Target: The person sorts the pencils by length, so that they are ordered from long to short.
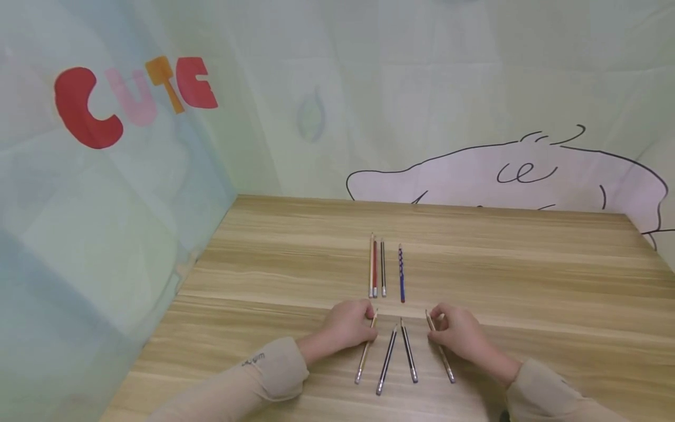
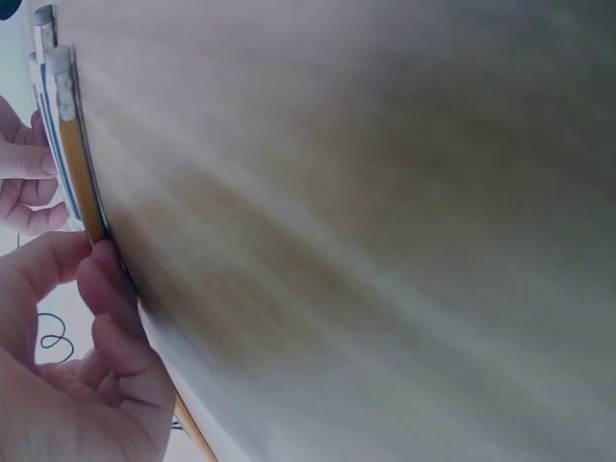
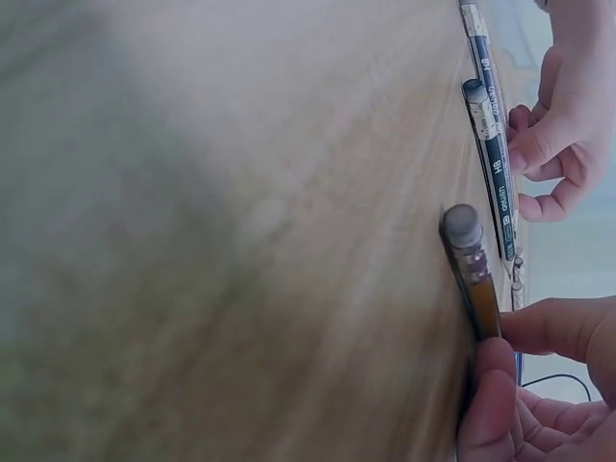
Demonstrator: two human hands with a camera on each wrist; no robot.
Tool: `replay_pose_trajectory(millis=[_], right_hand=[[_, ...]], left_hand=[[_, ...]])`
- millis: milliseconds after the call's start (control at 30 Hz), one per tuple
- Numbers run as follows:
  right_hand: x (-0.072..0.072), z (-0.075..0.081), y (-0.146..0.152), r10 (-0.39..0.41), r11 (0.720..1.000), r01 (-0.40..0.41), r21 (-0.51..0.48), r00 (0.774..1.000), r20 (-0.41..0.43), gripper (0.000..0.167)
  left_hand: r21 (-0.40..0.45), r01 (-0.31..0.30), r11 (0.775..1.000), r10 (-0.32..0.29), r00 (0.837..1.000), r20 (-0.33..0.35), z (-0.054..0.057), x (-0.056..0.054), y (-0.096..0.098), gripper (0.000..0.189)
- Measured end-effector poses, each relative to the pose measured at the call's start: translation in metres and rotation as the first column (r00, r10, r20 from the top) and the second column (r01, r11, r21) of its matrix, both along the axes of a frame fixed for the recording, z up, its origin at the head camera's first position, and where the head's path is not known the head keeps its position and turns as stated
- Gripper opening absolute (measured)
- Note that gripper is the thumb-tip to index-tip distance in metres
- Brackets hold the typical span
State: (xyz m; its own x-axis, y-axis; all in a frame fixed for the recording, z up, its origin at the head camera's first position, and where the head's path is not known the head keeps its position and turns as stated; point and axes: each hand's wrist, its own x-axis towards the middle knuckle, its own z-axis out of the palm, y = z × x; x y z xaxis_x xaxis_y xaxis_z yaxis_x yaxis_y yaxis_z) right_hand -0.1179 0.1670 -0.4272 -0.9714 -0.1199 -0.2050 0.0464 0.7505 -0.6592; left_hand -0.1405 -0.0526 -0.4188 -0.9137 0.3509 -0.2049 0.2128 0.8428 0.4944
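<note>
Head view, left yellow eraser-tipped pencil: pinched, fingers nearly closed, by the left hand; tip away from the person, slanting right
Right yellow eraser-tipped pencil: pinched likewise by the right hand; tip away, slanting left
Between: two dark eraser-tipped pencils
Beyond: row of four pencils
Room: wood-grain tabletop outside both hands, far edge well past the row

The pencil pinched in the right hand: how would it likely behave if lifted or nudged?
The yellow-orange pencil is probably stiff, since its slim shaft runs straight. It looks light: the right hand pinches it only between thumb and fingers. Nudged sideways, it might roll, being slender and lying on a flat table.
</note>
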Motion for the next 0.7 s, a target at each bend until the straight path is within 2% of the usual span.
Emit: replay_pose_trajectory(millis=[433,700], right_hand=[[0.0002,-0.0011,-0.0013,0.004,1.0,-0.004,-0.014,1.0,-0.007,0.031],[-0.0001,-0.0021,-0.0027,-0.001,1.0,0.001,0.0,1.0,-0.02,0.032]], left_hand=[[0.025,-0.011,1.0,0.01,0.999,0.031,0.0043,0.0009,-0.0003,0.024],[0.061,-0.019,0.998,0.016,0.999,0.051,0.0024,-0.0013,-0.0022,0.025]])
